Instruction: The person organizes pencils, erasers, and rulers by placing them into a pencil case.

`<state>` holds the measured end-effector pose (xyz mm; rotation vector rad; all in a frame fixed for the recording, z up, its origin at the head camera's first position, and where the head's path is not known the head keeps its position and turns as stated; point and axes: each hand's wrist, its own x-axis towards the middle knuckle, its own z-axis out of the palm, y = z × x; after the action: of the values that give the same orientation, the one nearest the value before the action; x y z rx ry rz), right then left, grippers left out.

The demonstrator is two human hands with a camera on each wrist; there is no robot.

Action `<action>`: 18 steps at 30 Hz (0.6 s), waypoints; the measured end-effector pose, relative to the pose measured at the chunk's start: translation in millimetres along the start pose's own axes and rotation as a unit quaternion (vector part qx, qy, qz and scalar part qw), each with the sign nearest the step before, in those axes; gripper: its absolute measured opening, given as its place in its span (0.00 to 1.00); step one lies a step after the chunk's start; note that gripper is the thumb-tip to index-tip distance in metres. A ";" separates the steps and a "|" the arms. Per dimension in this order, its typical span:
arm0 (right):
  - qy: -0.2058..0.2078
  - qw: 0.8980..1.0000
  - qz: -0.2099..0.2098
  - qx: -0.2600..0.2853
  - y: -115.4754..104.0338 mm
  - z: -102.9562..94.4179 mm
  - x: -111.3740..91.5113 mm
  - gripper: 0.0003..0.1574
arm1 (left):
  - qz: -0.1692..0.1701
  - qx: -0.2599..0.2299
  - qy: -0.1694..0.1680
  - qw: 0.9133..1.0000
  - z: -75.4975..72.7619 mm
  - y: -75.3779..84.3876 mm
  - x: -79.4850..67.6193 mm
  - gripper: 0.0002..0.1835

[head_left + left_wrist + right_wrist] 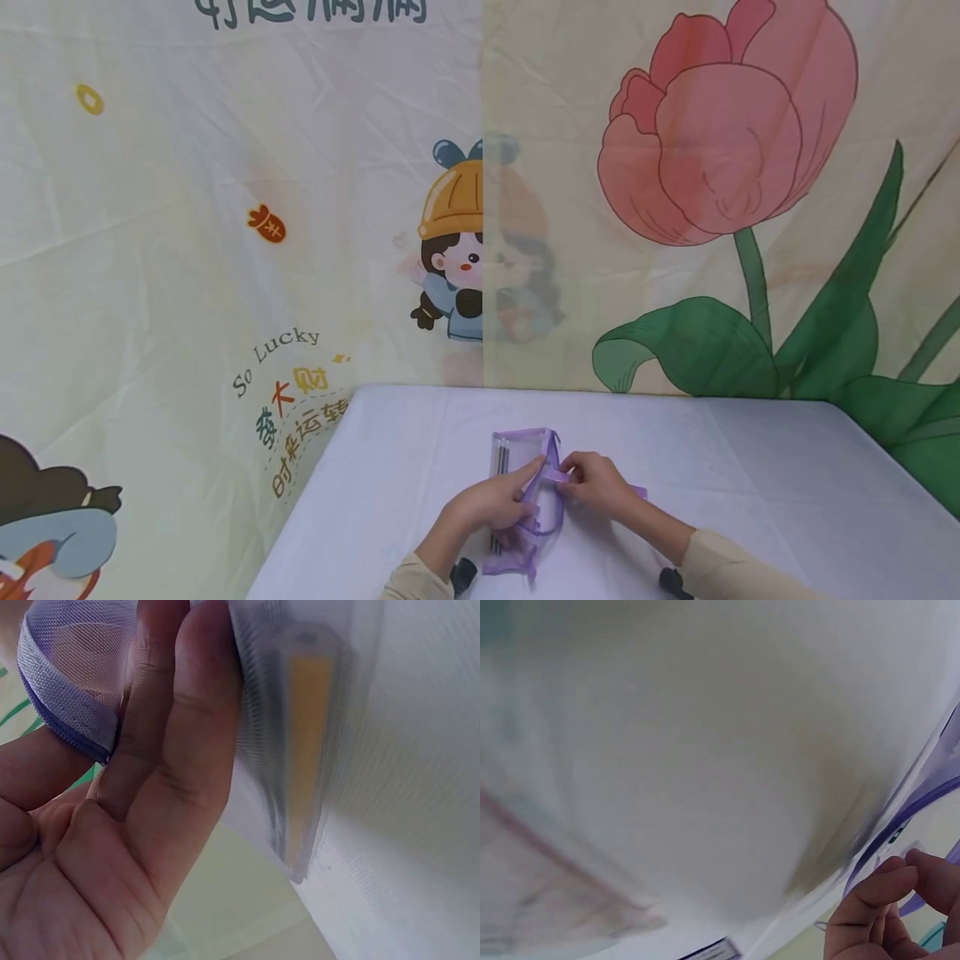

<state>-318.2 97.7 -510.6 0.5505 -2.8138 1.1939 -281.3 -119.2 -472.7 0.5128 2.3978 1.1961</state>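
Observation:
A see-through purple-edged mesh pouch (519,454) lies on the white table, its purple-trimmed opening gaping to the right. Several slim dark sticks (501,458), perhaps pencils, run along its left side. My left hand (495,500) lies across the pouch and grips its edge. The left wrist view shows curled fingers (187,727) against the purple-bordered mesh (82,664), beside a yellow-orange strip (309,735) behind clear material. At the pouch's right edge, my right hand (596,483) pinches the purple trim with thumb and forefinger; those fingertips (889,881) are close together in the right wrist view.
A small purple piece (639,492) shows behind the right wrist. Dark objects (463,575) sit near both forearms. The white-covered table (750,467) reaches a printed cloth backdrop (375,208). A blurred pinkish patterned item (547,892) shows in the right wrist view.

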 end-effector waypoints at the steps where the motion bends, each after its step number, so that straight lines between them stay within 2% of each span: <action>1: 0.000 1.000 -0.005 -0.004 -1.1 1.6 1.2 0.10 | 0.000 0.002 0.001 1.000 -0.7 0.1 -0.3 0.43; 5: 0.002 1.000 -0.011 -0.018 -4.2 8.0 3.8 0.11 | 0.002 0.007 0.004 1.000 -2.4 0.1 -0.4 0.44; 10: -0.004 1.000 0.007 -0.011 -7.7 15.2 2.9 0.10 | -0.001 -0.010 -0.003 1.000 -1.6 -0.4 0.5 0.44; 18: -0.010 1.000 -0.006 -0.019 -13.5 22.2 3.2 0.10 | 0.000 -0.019 0.001 1.000 -0.2 -0.7 -0.5 0.44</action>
<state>-314.4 72.4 -516.4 0.5786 -2.8403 1.1355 -281.1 -120.0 -473.0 0.4991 2.3722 1.2393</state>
